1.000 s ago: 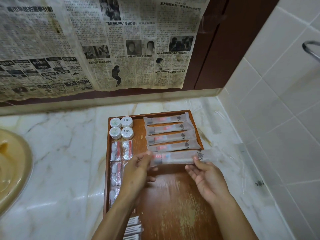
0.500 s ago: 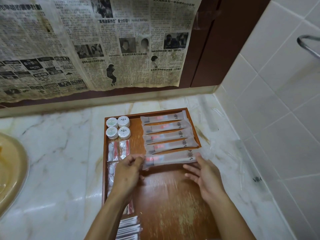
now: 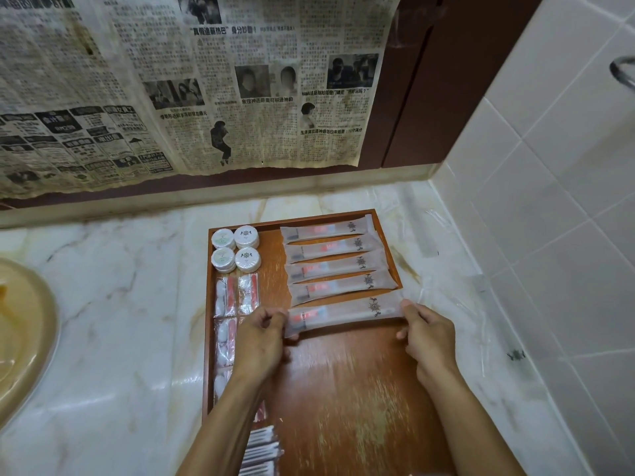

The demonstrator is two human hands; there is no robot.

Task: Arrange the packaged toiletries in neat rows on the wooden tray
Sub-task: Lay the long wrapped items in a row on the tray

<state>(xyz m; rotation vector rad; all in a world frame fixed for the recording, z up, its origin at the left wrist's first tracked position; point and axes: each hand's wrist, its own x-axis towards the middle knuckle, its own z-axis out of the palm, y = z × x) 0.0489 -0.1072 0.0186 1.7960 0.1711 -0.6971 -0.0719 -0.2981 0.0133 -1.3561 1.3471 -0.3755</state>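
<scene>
Before me: a white marble countertop with brown veining (image 3: pixel 113 321). At my left, the rim of a yellowish-beige basin (image 3: pixel 24 341). Yellowed newspaper sheets with Chinese print (image 3: pixel 192 84) hang on the back wall over a dark brown wooden panel (image 3: pixel 412 97). White glazed wall tiles (image 3: pixel 556 187) run along my right, and a curved chrome metal bar (image 3: pixel 622 75) shows at the edge.

A pale marble counter (image 3: pixel 113 324) runs along the back wall and meets the tiled wall at its right edge. A wooden tray (image 3: pixel 347 389) lies flat on the counter, toward the back right corner, with its long sides running from the back edge to the front edge. Bare marble shows on both sides of the tray and in a narrow strip behind it. At the counter's left edge a yellowish basin (image 3: pixel 20 338) is partly in view, well apart from the tray.
</scene>
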